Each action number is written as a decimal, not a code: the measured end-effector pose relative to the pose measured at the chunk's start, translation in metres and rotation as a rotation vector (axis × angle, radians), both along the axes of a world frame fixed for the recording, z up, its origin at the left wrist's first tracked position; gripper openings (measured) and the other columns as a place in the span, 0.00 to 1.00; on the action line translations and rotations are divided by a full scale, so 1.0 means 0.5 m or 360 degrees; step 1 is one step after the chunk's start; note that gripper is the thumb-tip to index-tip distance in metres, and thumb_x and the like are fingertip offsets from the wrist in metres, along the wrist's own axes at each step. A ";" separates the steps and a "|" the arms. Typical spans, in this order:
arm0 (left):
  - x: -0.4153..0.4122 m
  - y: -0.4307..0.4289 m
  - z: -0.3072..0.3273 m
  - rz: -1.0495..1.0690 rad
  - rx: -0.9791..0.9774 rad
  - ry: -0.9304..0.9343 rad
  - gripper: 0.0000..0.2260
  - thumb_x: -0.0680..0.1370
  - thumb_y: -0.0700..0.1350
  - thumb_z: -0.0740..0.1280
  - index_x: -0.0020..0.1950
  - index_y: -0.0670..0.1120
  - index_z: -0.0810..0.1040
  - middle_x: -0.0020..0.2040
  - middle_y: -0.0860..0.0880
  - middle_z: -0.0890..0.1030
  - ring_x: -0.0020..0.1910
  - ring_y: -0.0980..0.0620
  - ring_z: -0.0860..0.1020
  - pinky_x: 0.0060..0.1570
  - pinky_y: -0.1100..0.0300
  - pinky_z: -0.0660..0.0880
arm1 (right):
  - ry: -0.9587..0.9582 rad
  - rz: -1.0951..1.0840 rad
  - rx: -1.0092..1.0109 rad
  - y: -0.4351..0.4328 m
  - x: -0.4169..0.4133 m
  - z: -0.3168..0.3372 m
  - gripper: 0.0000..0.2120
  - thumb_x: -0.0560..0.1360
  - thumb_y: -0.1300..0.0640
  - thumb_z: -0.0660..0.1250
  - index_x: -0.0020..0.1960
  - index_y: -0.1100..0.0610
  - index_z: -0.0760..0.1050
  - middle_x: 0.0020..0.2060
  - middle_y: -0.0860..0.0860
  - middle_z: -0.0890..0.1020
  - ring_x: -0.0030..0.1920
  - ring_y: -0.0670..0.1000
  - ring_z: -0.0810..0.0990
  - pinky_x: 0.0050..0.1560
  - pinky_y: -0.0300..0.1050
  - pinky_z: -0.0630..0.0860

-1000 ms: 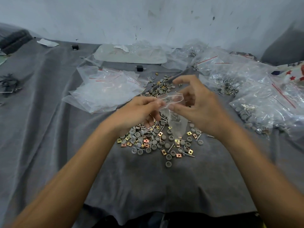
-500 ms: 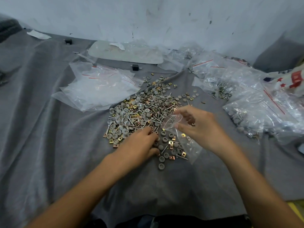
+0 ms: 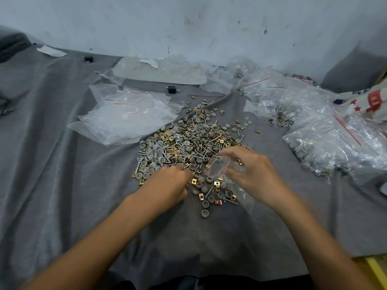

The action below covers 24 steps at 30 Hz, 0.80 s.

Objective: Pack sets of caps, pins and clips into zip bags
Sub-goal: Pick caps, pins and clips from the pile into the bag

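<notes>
Both hands have dropped from where they held the bag up a second ago, and the left hand (image 3: pixel 170 183) has let go of it and gone into the parts. That hand now lies knuckles up on the near left edge of the pile (image 3: pixel 188 143) of grey caps, metal pins and brass clips, its fingertips curled down among them; whether they pinch anything I cannot tell. Just beside it, to its right, the right hand (image 3: pixel 250 173) pinches the mouth of a small clear zip bag (image 3: pixel 217 167) between thumb and fingers, holding it agape low over the pile's near right edge, with the bag's body trailing back under the palm onto the grey cloth (image 3: pixel 62 164). Loose caps and clips lie between the two hands and just nearer than them. Beyond the left hand, past the pile, sits a stack of empty bags (image 3: pixel 129 118); well off to the right of the right hand lie filled bags (image 3: pixel 335 139).
</notes>
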<state>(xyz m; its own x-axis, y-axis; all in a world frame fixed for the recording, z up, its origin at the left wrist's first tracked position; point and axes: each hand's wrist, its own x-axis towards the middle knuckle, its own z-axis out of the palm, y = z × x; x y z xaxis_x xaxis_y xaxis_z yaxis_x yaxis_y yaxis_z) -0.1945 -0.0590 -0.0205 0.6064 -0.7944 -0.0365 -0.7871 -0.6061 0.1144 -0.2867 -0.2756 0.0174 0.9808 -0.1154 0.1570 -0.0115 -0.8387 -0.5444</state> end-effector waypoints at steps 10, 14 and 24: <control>0.009 0.009 0.003 0.0187 -0.0178 0.0069 0.04 0.77 0.44 0.64 0.50 0.46 0.76 0.47 0.47 0.81 0.48 0.43 0.79 0.47 0.48 0.77 | -0.0014 0.0077 -0.0067 0.015 0.018 0.008 0.17 0.79 0.60 0.69 0.65 0.46 0.77 0.59 0.40 0.80 0.64 0.47 0.75 0.65 0.52 0.72; 0.015 0.014 0.018 0.0319 -0.0403 0.0161 0.03 0.76 0.44 0.68 0.49 0.47 0.79 0.45 0.49 0.82 0.46 0.45 0.80 0.47 0.50 0.77 | 0.0027 0.0078 -0.0056 0.013 0.025 0.011 0.18 0.80 0.57 0.69 0.67 0.44 0.76 0.60 0.37 0.78 0.66 0.46 0.72 0.65 0.49 0.70; 0.010 0.005 0.031 0.0516 -0.0960 0.0498 0.04 0.77 0.47 0.73 0.48 0.57 0.82 0.40 0.60 0.82 0.40 0.62 0.79 0.41 0.63 0.73 | -0.0013 0.0055 0.0050 0.021 0.022 -0.010 0.18 0.80 0.62 0.67 0.67 0.48 0.76 0.60 0.45 0.82 0.63 0.49 0.77 0.63 0.53 0.75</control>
<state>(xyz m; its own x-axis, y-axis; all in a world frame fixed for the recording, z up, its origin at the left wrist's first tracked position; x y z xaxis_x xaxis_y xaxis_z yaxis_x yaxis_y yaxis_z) -0.1893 -0.0563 -0.0051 0.8460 -0.5147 0.1394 -0.4562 -0.5634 0.6888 -0.2758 -0.2649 0.0123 0.9830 -0.0863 0.1618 0.0218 -0.8211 -0.5704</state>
